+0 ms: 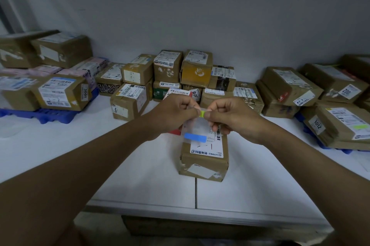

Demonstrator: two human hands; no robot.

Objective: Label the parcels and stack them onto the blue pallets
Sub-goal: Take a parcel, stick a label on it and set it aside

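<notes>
Just behind the brown parcel (203,157) on the white table (144,175), both hands meet in the air. The left hand (176,113) and the right hand (232,117) each have curled fingers, and together they pinch a small green sticker (202,113) between their fingertips. Both arms reach straight out over the table.

That parcel is a cardboard box with crinkly tape, a white paper label and a blue sticker (195,137) on top.

Far behind the parcel, a heap of cardboard boxes (170,73) sits against the grey wall (200,5). Left of the parcel, a blue plastic pallet (50,116) holds big brown boxes (60,91), some stacked on top of others. Right of the parcel, another blue pallet (324,145) holds more flat brown boxes (338,125) with white labels.
</notes>
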